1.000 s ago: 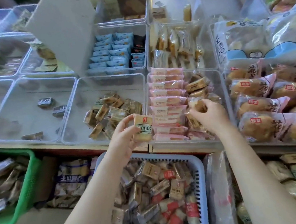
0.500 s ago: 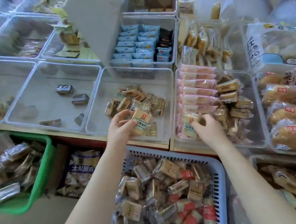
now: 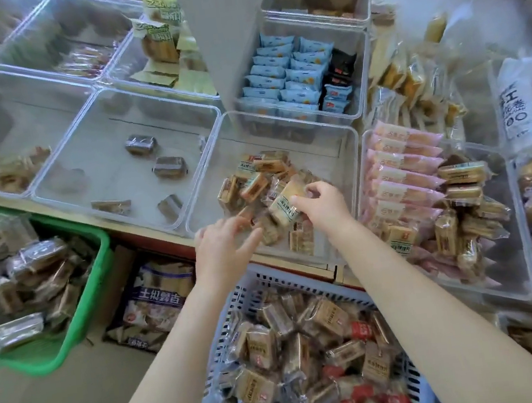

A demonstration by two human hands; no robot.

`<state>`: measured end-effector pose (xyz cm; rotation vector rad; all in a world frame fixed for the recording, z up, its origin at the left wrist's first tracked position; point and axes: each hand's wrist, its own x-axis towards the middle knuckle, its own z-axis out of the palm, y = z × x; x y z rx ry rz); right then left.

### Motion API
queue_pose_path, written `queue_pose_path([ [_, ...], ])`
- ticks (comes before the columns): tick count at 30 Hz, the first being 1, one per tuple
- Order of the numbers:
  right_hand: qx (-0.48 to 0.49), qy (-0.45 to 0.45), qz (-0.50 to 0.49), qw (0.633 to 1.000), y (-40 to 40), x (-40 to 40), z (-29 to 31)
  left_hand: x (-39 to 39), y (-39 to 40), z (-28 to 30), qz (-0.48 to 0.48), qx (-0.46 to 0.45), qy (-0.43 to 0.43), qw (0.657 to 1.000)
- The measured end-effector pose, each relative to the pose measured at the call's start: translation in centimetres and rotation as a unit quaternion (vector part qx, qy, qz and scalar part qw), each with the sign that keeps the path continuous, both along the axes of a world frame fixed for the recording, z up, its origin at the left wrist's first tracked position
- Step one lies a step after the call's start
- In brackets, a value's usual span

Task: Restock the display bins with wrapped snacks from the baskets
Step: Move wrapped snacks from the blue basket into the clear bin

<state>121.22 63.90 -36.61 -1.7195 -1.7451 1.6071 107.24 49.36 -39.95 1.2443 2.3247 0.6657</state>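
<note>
A clear display bin (image 3: pixel 348 143) in the middle of the front row holds a small heap of tan wrapped snacks (image 3: pixel 255 179). My right hand (image 3: pixel 323 207) is over this bin and pinches one pale wrapped snack (image 3: pixel 287 203) between thumb and fingers. My left hand (image 3: pixel 223 247) hovers at the bin's front edge with fingers spread and nothing in it. Below my arms a pale blue basket (image 3: pixel 231 310) is full of tan and red wrapped snacks.
A green basket (image 3: pixel 96 284) of silvery packs stands at the left. The bin (image 3: pixel 59 154) left of the middle one holds a few dark packs. The bin (image 3: pixel 506 288) on the right has pink packs and tan snacks. Blue packs (image 3: pixel 285 77) fill a bin behind.
My right hand moved left from the pink-pack bin into the middle bin with a snack. My left hand let go of its snack and is now empty.
</note>
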Motion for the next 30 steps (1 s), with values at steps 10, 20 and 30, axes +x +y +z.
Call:
queue_pose_path([
  [10,0.073,-0.028,0.037,0.996,-0.5,-3.5,-1.8,-0.7,-1.0,-3.4,-0.078,-0.041,0.1,0.991],
  [20,0.189,-0.257,-0.212,0.924,-3.5,15.7,-0.6,3.1,0.5,-2.8,-0.127,-0.05,0.144,0.98],
  [30,0.07,-0.12,-0.171,0.975,-1.9,13.1,-1.5,4.6,2.4,-1.3,-0.129,-0.18,0.162,0.962],
])
